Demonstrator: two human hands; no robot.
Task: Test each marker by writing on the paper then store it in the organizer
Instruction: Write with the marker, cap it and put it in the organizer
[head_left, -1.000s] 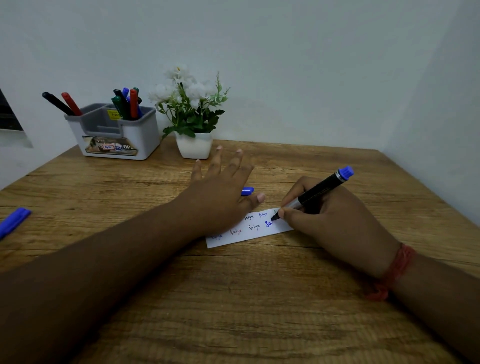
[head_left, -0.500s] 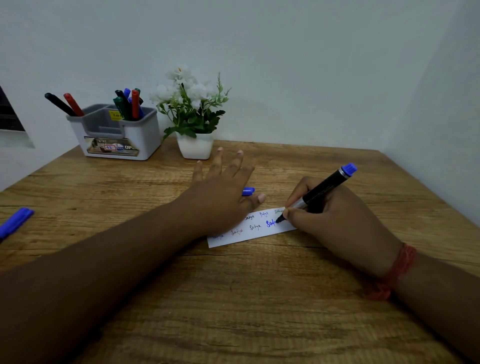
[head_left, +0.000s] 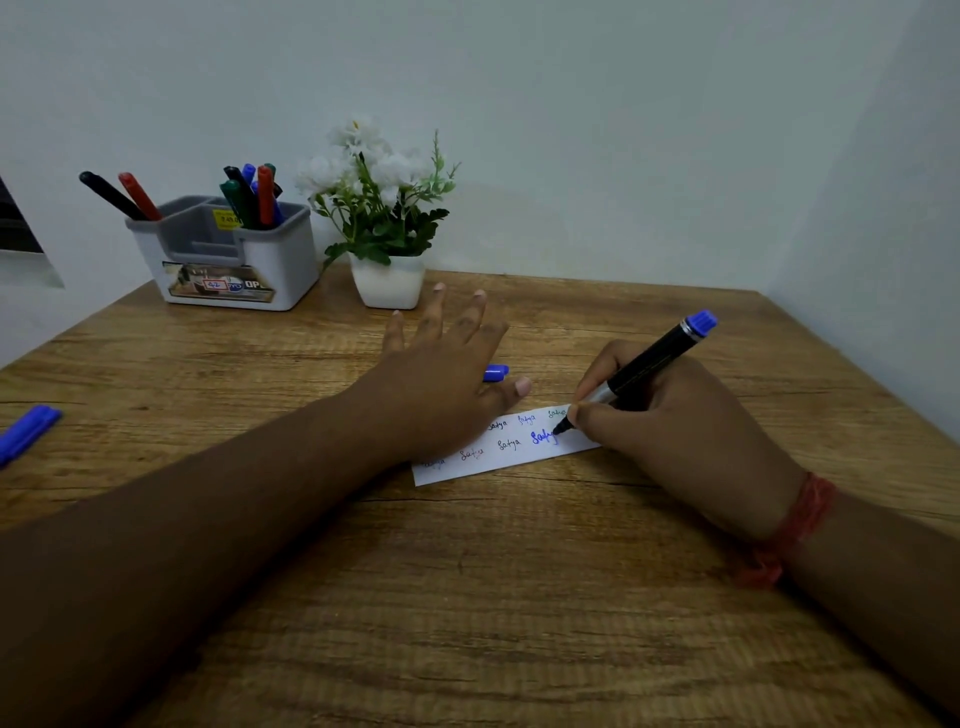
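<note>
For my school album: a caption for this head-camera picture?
Right hand tests blue marker on paper.

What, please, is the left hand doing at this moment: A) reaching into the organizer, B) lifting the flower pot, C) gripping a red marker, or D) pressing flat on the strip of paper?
D: the left hand lies with fingers spread flat on the paper, while the right hand writes on it with the blue marker.

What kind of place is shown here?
Probably a home or office desk in a room corner: a wooden table, a marker organizer and a small potted plant against plain walls.
</note>
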